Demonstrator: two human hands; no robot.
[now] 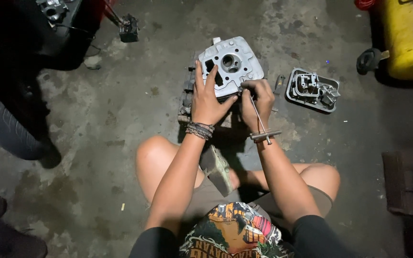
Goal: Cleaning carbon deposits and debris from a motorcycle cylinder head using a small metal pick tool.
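Head view: your left hand (207,98) lay flat, fingers spread, on the grey cylinder head (232,63), which sat on the concrete floor (120,119). Your right hand (257,101) clamped the T-handle tool (262,125), shaft angled from the head back toward you.

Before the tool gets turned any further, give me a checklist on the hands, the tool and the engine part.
1. Left hand flat on the engine part, steadying it: ok.
2. Right hand gripping the T-handle tool by its shaft: ok.
3. Tool tip seated on a fastener: cannot tell, fingers hide it.
4. Engine part resting level on its support: cannot tell, the hands cover the front edge.
5. Cover piece lying apart on the floor, clear of both hands: ok.
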